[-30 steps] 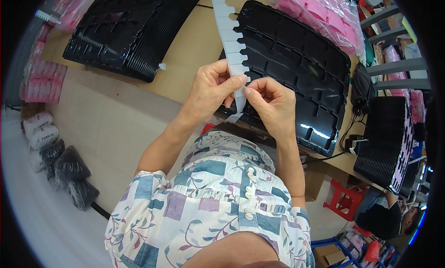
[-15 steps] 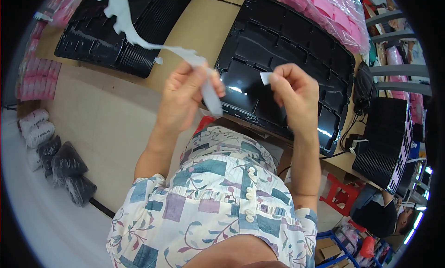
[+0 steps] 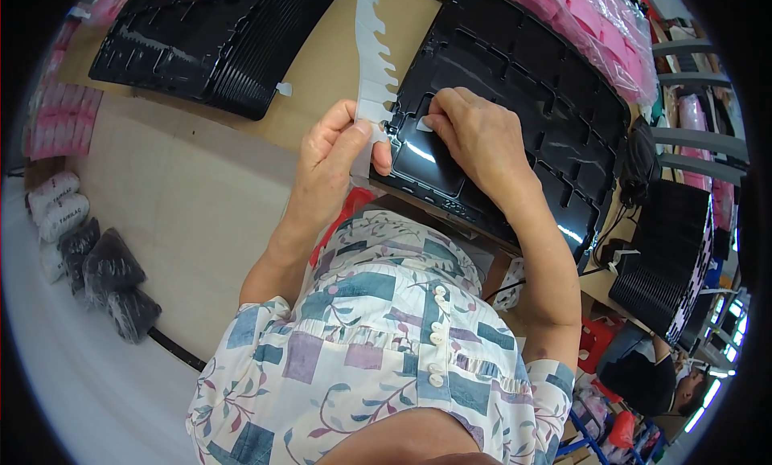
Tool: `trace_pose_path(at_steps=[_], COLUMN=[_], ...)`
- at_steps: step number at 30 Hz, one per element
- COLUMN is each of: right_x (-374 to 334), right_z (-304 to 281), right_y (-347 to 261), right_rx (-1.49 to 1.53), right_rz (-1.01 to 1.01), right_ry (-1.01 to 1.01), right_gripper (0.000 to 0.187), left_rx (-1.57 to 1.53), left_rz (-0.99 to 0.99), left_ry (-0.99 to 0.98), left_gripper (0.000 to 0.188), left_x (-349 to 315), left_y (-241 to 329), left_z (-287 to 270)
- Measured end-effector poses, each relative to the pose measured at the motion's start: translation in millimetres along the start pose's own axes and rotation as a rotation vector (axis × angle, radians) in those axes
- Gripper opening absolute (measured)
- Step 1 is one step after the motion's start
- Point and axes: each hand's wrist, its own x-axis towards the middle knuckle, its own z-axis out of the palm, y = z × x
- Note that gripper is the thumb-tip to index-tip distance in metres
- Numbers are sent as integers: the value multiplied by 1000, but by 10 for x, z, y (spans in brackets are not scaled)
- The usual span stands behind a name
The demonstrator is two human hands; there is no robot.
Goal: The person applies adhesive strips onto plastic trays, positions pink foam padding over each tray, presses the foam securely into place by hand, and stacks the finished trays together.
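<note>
We're looking down over a patchwork floral shirt (image 3: 378,344) at two busy hands. Our left hand (image 3: 338,155) pinches the bottom end of a long white backing strip (image 3: 371,55) with a scalloped edge between thumb and forefinger; the strip rises up and away toward the far side of the table (image 3: 338,55). Our right hand (image 3: 482,139) lies flat on the big black plastic tray (image 3: 515,119), fingers pressed together, fingertip bearing down on a small white sticker (image 3: 424,124) near the tray's left edge. That's where the action is: sticker on tray, finger on sticker.

Off to the far left sits a second stack of black trays (image 3: 209,43), with one stray white sticker (image 3: 283,88) on the table beside it. Pink packets in clear bags (image 3: 587,31) are piled at the far right, and more black trays stand stacked (image 3: 659,256) on the right. Down on the floor at the left we see bagged bundles, black and white (image 3: 80,256).

What might go wrong? As we judge it, the sticker could land crooked or crease if the finger slides while pressing, since the glossy tray looks slick. The dangling strip could also swing in and snag on the tray's edge, or its remaining stickers could catch on our left thumb.
</note>
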Motion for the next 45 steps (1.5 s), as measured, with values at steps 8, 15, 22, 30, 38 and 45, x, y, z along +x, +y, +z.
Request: trace_pose_path(at_steps=[8,15,22,30,38,45], right_x=[-90,-295,-307,-373,-353,-467], right_z=[-26,-46,-78,31,15,32], right_y=[-18,-166,-256,-307,-419,-624], right_rx=[343,1490,1906,1581,1411,349], right_rz=[34,395,381,412,408,246], right_ry=[-28,-198,-478,-130,-163,117], right_gripper=[9,12,25,27,24,26], left_rx=[85,90,17,152,480,1075], left_rz=[9,-142,-141,49,159,387], left_ry=[66,-387,-706,-644,-613,-504], left_gripper=[13,15,11,35,33,20], left_x=[34,252,619,596,720,852], left_y=[62,504,745,445,512,293], left_z=[-20,-88,-3,-154,-115,34])
